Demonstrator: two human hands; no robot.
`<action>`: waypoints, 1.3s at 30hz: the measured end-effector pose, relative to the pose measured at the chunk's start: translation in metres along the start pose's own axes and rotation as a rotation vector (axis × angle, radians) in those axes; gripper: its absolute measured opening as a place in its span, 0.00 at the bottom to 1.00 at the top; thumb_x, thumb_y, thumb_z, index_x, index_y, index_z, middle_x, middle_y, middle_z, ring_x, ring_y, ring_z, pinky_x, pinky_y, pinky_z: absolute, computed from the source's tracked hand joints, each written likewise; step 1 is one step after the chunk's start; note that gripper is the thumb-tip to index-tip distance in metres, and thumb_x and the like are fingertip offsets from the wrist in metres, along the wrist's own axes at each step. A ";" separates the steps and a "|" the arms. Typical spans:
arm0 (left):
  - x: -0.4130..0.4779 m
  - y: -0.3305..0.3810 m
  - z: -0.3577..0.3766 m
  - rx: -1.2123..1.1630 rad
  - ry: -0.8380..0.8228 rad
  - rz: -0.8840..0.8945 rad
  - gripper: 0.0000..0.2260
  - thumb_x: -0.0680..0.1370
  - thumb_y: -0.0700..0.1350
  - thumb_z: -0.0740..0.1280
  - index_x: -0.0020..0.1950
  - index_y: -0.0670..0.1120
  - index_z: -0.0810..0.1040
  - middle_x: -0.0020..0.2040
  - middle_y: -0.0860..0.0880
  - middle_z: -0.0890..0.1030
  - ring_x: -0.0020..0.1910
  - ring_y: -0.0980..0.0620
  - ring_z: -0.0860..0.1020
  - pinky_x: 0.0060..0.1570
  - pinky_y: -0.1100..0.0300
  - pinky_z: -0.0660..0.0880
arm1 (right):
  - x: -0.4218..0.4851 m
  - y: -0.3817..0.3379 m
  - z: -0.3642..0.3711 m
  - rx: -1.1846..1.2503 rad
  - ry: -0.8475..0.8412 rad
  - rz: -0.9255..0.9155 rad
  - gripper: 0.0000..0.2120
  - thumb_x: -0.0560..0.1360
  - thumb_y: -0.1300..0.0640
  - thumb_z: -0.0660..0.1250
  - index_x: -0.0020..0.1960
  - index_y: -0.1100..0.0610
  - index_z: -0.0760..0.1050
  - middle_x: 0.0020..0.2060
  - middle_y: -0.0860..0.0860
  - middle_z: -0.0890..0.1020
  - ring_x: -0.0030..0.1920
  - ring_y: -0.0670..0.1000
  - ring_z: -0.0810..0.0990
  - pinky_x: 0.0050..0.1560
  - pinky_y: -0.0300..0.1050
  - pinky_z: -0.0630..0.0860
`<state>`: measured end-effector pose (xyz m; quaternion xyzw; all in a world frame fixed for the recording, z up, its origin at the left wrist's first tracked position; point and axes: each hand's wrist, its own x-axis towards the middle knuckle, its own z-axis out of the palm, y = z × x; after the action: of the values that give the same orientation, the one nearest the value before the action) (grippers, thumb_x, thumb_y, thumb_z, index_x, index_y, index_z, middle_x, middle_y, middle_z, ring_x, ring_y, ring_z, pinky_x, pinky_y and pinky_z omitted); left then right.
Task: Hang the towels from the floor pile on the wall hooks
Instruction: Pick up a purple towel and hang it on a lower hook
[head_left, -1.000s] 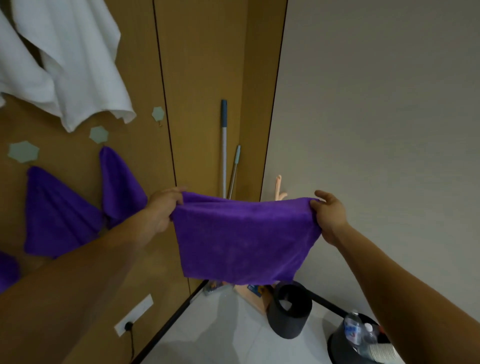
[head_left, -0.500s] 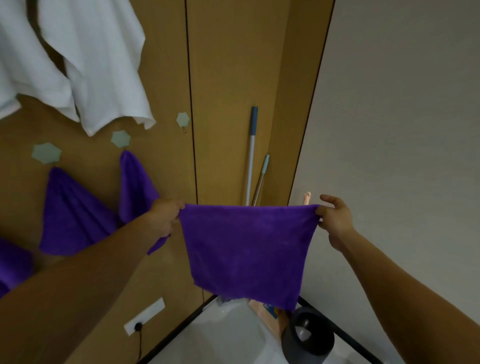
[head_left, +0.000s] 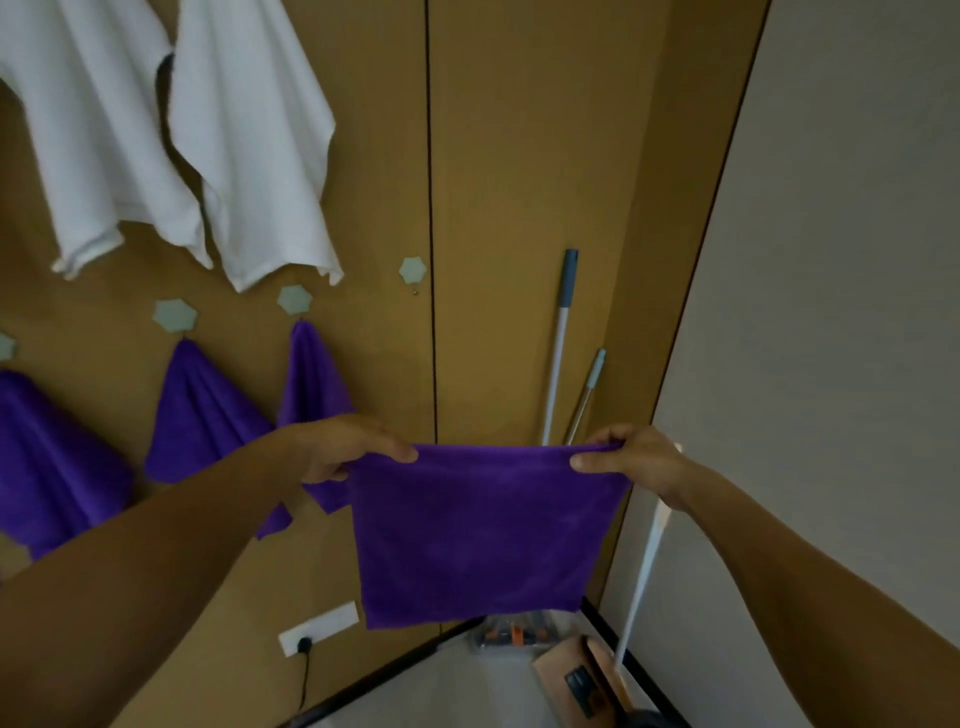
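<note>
Both hands hold one purple towel (head_left: 483, 535) up in front of the wood wall (head_left: 519, 156). The left hand (head_left: 353, 449) pinches its top left corner, digits curled over the hem. The right hand (head_left: 631, 460) pinches the top right corner, thumb tip pressed on the near face and fingers folded over the edge. Neither hand is open beyond that pinch. Between them the top edge runs taut and about level, and the cloth hangs flat as a rough square, its lower edge free above the floor (head_left: 457, 691).

The towel is clear of the wall, lower than the row of hooks and to its right. The free hook (head_left: 413, 270) – a pale hexagon with a small peg – sits bare above the left hand. Left of it, a second hook (head_left: 294, 300) carries a hung towel (head_left: 311, 379), also purple; a third hook (head_left: 175, 315) carries another (head_left: 202, 415), and a further purple one (head_left: 47, 457) hangs at the left edge. The left forearm crosses in front of their lower parts.

Two white towels (head_left: 249, 156) hang higher on the wall; what holds them is out of view. Two poles (head_left: 558, 353) lean in the corner behind the towel's top edge, beside the grey wall (head_left: 831, 312). A socket (head_left: 319, 626) with a plug sits low on the wood wall, and a box (head_left: 576, 675) lies on the floor.
</note>
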<state>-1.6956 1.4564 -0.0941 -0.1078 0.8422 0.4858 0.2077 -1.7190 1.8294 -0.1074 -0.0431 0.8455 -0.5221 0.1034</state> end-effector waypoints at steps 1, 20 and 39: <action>-0.003 -0.002 0.001 0.071 0.024 0.025 0.24 0.56 0.56 0.80 0.48 0.52 0.83 0.46 0.55 0.82 0.47 0.54 0.76 0.42 0.60 0.67 | 0.005 -0.002 0.001 -0.021 -0.013 -0.005 0.20 0.57 0.47 0.84 0.43 0.56 0.83 0.37 0.48 0.86 0.37 0.47 0.85 0.34 0.38 0.78; 0.050 0.011 -0.021 -0.466 0.620 0.549 0.12 0.70 0.43 0.65 0.37 0.63 0.74 0.36 0.55 0.79 0.32 0.58 0.76 0.29 0.63 0.72 | 0.094 -0.077 0.080 0.286 0.219 -0.214 0.13 0.78 0.59 0.62 0.62 0.54 0.73 0.52 0.53 0.78 0.48 0.53 0.78 0.48 0.49 0.77; 0.117 0.097 -0.069 -0.166 0.680 0.548 0.05 0.76 0.53 0.68 0.46 0.53 0.80 0.43 0.56 0.83 0.44 0.59 0.81 0.42 0.70 0.76 | 0.228 -0.142 0.089 0.392 -0.111 -0.314 0.16 0.70 0.51 0.76 0.49 0.63 0.80 0.41 0.56 0.86 0.37 0.50 0.85 0.38 0.43 0.82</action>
<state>-1.8539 1.4484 -0.0421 -0.0507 0.8182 0.5258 -0.2269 -1.9268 1.6467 -0.0492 -0.1816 0.7043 -0.6824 0.0734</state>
